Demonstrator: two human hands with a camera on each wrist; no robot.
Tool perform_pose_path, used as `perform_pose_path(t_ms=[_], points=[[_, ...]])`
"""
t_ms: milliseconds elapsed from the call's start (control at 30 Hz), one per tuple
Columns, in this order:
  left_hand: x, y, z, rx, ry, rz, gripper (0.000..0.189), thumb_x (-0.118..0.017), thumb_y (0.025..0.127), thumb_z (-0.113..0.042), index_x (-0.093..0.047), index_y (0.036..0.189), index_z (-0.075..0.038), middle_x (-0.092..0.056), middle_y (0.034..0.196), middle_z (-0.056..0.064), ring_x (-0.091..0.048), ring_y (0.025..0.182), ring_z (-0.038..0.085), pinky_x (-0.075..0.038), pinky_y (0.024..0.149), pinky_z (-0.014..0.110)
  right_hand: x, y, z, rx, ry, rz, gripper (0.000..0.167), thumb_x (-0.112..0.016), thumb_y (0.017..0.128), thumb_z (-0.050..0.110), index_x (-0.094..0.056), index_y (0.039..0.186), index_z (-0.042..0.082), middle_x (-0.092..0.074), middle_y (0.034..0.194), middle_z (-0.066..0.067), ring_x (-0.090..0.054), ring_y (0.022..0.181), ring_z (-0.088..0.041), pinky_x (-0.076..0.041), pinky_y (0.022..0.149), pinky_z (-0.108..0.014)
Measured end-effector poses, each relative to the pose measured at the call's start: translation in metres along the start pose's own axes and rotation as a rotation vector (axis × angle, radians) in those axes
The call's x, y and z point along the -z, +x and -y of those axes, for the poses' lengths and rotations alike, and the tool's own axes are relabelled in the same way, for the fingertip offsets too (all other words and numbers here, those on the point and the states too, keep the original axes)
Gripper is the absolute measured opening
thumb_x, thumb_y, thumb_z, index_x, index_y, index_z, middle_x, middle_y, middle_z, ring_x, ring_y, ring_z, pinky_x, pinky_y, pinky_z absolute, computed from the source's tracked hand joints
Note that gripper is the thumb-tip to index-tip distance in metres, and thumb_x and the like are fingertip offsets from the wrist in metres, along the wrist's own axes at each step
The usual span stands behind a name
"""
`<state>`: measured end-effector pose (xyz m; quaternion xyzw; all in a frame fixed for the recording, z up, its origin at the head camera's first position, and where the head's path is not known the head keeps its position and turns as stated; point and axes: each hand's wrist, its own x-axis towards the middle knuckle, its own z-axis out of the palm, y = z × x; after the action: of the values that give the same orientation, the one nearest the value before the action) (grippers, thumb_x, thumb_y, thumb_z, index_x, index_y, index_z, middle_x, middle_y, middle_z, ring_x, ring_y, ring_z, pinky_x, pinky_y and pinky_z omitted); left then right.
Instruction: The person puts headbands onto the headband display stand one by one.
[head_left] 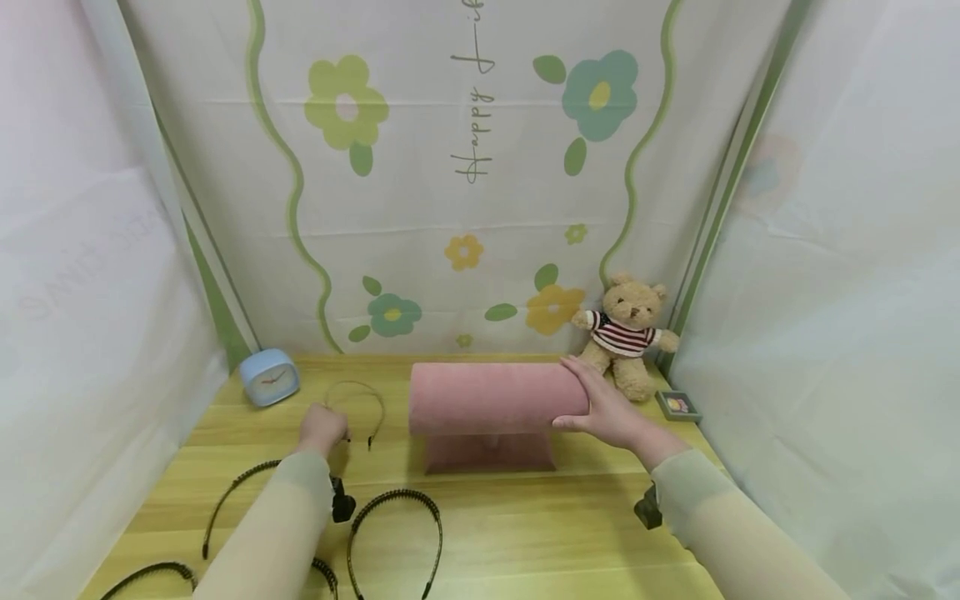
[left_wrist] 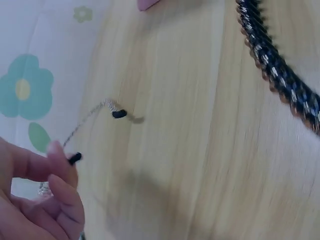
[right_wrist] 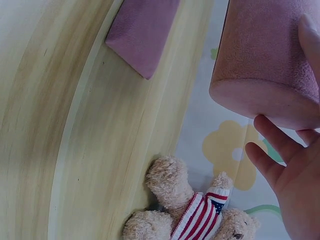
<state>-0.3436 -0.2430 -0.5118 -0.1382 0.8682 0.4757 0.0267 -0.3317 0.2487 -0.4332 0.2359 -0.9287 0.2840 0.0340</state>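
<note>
- The wooden table [head_left: 525, 533] carries everything, and the pink stand [head_left: 491, 398] in its middle serves as the landmark: one velvet roll on a matching base.
- The right arm reaches forward from the near right, and the right hand [head_left: 607, 408] lies flat against the roll's right end. Its fingers are straight and the thumb lies along the underside, so it is pressing rather than gripping.
- The left arm stretches out to the left of the stand. The left hand [head_left: 321, 429] curls its fingers and pinches one end of a thin wire headband [head_left: 360, 400].
- That thin headband arches just left of the stand. Its other black-tipped end [left_wrist: 119, 114] rests on the wood, near the fingertips [left_wrist: 60, 155].
- Three thicker black headbands lie in front of the stand and to its left: one [head_left: 397, 533] nearest it, one [head_left: 232, 500] partly under the left sleeve, one [head_left: 150, 575] at the near left edge.
- One teddy bear [head_left: 626, 333] in a striped shirt sits just right of the stand.
- One blue clock [head_left: 268, 377] stands well left of it.
- One small picture frame [head_left: 678, 406] lies beyond the right hand.
</note>
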Motion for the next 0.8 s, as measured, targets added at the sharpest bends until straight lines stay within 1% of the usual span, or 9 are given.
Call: perform_pose_path(t_ms=[67, 133, 167, 233, 300, 400, 500, 667, 800], points=[[0.001, -0.001, -0.004, -0.015, -0.045, 0.009, 0.043, -0.037, 0.095, -0.007, -0.040, 0.131, 0.015, -0.062, 0.089, 0.017, -0.057, 0.073, 0.029, -0.047, 0.064, 0.038, 0.000, 0.000, -0.001, 0.000, -0.006, -0.002, 0.104, -0.077, 0.078, 0.058, -0.023, 0.157, 0.019, -0.019, 0.162, -0.007, -0.018, 0.146, -0.031, -0.025, 0.111, -0.059], [0.002, -0.003, -0.008, -0.041, -0.081, 0.005, 0.047, -0.032, 0.101, -0.011, -0.026, 0.142, 0.013, -0.061, 0.090, 0.018, -0.060, 0.077, 0.031, -0.048, 0.068, 0.041, 0.000, 0.000, -0.002, 0.001, -0.011, -0.004, 0.104, -0.076, 0.077, 0.060, -0.024, 0.157, 0.019, -0.020, 0.162, -0.008, -0.019, 0.146, -0.032, -0.026, 0.111, -0.060], [0.002, -0.004, -0.010, -0.055, -0.093, 0.000, 0.047, -0.029, 0.104, -0.013, -0.023, 0.144, 0.012, -0.060, 0.089, 0.017, -0.061, 0.078, 0.031, -0.050, 0.070, 0.042, 0.000, 0.000, -0.002, 0.002, -0.013, -0.005, 0.104, -0.076, 0.077, 0.060, -0.024, 0.157, 0.019, -0.020, 0.161, -0.009, -0.019, 0.146, -0.032, -0.026, 0.111, -0.060], [0.002, -0.005, -0.015, -0.080, -0.116, -0.010, 0.046, -0.025, 0.108, -0.016, -0.022, 0.146, 0.010, -0.061, 0.086, 0.016, -0.063, 0.076, 0.030, -0.051, 0.070, 0.043, 0.000, 0.000, -0.002, 0.004, -0.013, -0.005, 0.105, -0.076, 0.077, 0.061, -0.024, 0.157, 0.019, -0.020, 0.161, -0.010, -0.019, 0.146, -0.032, -0.026, 0.111, -0.060], [0.002, -0.006, -0.019, -0.097, -0.125, -0.021, 0.044, -0.023, 0.109, -0.017, -0.024, 0.145, 0.007, -0.061, 0.086, 0.016, -0.064, 0.072, 0.026, -0.052, 0.068, 0.042, -0.001, 0.000, -0.002, 0.006, -0.009, -0.005, 0.105, -0.076, 0.077, 0.061, -0.024, 0.157, 0.018, -0.021, 0.161, -0.012, -0.019, 0.146, -0.033, -0.026, 0.111, -0.060], [0.003, -0.008, -0.027, -0.119, -0.153, -0.029, 0.042, -0.024, 0.110, -0.019, -0.026, 0.145, 0.004, -0.063, 0.092, 0.019, -0.065, 0.070, 0.023, -0.053, 0.062, 0.039, -0.001, 0.000, -0.002, 0.006, -0.003, -0.003, 0.105, -0.076, 0.077, 0.060, -0.023, 0.157, 0.018, -0.021, 0.161, -0.013, -0.019, 0.145, -0.033, -0.025, 0.111, -0.060], [0.004, -0.013, -0.037, -0.152, -0.190, -0.034, 0.039, -0.027, 0.110, -0.021, -0.029, 0.143, -0.001, -0.063, 0.096, 0.022, -0.066, 0.069, 0.023, -0.054, 0.059, 0.036, -0.001, 0.000, -0.002, -0.001, -0.003, 0.000, 0.104, -0.076, 0.077, 0.060, -0.022, 0.158, 0.020, -0.020, 0.161, -0.012, -0.019, 0.146, -0.032, -0.025, 0.111, -0.059], [0.004, -0.027, -0.054, -0.243, -0.223, -0.052, 0.031, -0.031, 0.109, -0.020, -0.036, 0.135, -0.003, -0.065, 0.093, 0.021, -0.066, 0.069, 0.025, -0.056, 0.061, 0.034, -0.001, 0.000, -0.003, 0.006, -0.007, -0.009, 0.105, -0.076, 0.077, 0.061, -0.023, 0.157, 0.019, -0.020, 0.161, -0.012, -0.020, 0.145, -0.033, -0.026, 0.111, -0.060], [0.000, -0.044, -0.064, -0.309, -0.201, -0.056, 0.026, -0.035, 0.109, -0.019, -0.038, 0.131, -0.005, -0.067, 0.091, 0.018, -0.068, 0.074, 0.031, -0.057, 0.064, 0.035, -0.001, 0.000, -0.002, 0.010, -0.005, -0.014, 0.105, -0.076, 0.077, 0.060, -0.024, 0.157, 0.016, -0.020, 0.161, -0.011, -0.020, 0.145, -0.033, -0.025, 0.112, -0.059]])
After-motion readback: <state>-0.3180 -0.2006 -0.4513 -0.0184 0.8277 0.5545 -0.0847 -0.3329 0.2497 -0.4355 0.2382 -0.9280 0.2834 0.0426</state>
